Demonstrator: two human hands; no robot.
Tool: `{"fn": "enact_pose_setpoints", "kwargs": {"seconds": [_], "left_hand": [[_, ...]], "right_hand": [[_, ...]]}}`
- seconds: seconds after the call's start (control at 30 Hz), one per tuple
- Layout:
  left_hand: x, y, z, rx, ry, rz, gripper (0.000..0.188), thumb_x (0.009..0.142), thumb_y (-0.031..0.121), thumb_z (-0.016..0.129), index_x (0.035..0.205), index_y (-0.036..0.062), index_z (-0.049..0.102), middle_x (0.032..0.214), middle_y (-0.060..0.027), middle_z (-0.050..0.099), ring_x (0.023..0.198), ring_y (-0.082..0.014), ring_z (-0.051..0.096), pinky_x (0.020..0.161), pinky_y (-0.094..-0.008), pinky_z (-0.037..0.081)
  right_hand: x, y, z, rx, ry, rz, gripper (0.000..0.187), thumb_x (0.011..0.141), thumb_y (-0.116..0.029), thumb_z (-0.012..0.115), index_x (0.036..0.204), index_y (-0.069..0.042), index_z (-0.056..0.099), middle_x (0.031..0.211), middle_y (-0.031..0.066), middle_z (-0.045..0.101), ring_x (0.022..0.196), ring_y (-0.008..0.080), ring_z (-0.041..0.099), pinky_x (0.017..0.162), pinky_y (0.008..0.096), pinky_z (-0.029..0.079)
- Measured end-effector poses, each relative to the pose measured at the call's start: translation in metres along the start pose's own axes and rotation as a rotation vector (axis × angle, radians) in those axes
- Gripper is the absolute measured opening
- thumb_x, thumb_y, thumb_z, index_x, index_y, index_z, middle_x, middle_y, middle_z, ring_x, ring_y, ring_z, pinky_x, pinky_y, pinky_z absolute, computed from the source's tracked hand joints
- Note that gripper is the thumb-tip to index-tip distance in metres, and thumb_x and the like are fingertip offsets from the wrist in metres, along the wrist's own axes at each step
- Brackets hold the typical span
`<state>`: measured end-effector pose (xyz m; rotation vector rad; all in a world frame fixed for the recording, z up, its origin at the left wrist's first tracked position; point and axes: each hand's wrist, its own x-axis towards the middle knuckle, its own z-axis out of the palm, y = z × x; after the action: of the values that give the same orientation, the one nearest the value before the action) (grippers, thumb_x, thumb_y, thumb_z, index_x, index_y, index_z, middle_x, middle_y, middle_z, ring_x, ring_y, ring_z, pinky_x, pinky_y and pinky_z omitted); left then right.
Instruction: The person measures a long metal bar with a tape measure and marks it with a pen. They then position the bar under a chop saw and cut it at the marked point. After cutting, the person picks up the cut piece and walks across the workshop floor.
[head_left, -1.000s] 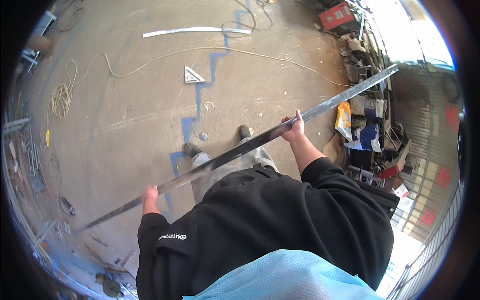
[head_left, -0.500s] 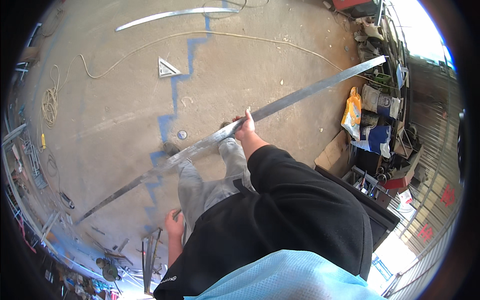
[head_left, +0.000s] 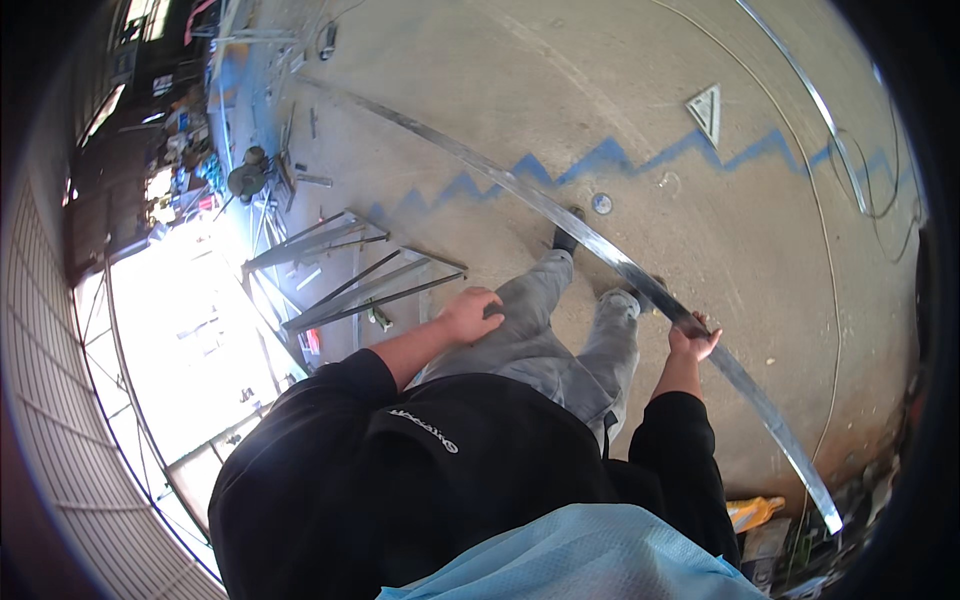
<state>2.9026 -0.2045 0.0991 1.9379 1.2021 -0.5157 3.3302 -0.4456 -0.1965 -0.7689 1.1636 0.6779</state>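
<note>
A long flat metal bar (head_left: 500, 180) runs from the far upper left down to the lower right above the concrete floor. My right hand (head_left: 692, 336) is closed around it a little past its middle, just in front of my right shoe. My left hand (head_left: 472, 314) is off the bar, its fingers curled, resting against my left thigh in grey trousers. Both black sleeves come in from below.
Welded metal frames (head_left: 345, 270) lie on the floor to my left, near a bright doorway. A blue zigzag line (head_left: 600, 158) is painted across the concrete. A metal triangle square (head_left: 706, 105), another long strip (head_left: 812, 95), a thin cable (head_left: 838, 330) and a small round disc (head_left: 601, 203) lie ahead.
One second ago both hands held the bar; my left hand has since let go and come to my thigh. My head has turned, so the bar now slants the other way.
</note>
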Motion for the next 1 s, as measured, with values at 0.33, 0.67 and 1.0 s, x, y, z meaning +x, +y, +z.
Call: {"fn": "enact_pose_setpoints", "kwargs": {"seconds": [0.33,0.67,1.0], "left_hand": [[-0.033,0.01,0.062,-0.082,-0.019,-0.108,0.032,0.091,0.036,0.074,0.107,0.0088,0.072,0.107,-0.0152,0.072,0.107,-0.0368,0.067,0.094,-0.0475,0.054],[-0.012,0.002,0.067,-0.127,-0.098,0.175,0.031,0.089,0.03,0.074,0.111,0.0085,0.071,0.113,-0.0163,0.072,0.113,-0.039,0.066,0.098,-0.0491,0.053],[-0.045,-0.041,0.023,-0.149,-0.147,0.029,0.028,0.089,0.015,0.077,0.115,0.0026,0.072,0.11,-0.0165,0.073,0.102,-0.0324,0.071,0.088,-0.0409,0.056]], "right_hand": [[0.014,-0.01,-0.01,-0.04,-0.045,0.058,0.069,0.1,-0.067,0.051,0.096,0.0,0.065,0.095,0.0118,0.067,0.098,0.0317,0.063,0.106,0.0512,0.045],[-0.011,0.005,-0.017,0.109,0.063,-0.028,0.039,0.101,-0.046,0.066,0.103,-0.008,0.061,0.085,0.0138,0.069,0.079,0.0316,0.071,0.075,0.0438,0.063],[-0.059,0.045,-0.049,0.234,0.138,-0.127,0.046,0.1,-0.047,0.068,0.122,-0.012,0.047,0.088,0.011,0.061,0.08,0.0279,0.06,0.084,0.0446,0.052]]}}
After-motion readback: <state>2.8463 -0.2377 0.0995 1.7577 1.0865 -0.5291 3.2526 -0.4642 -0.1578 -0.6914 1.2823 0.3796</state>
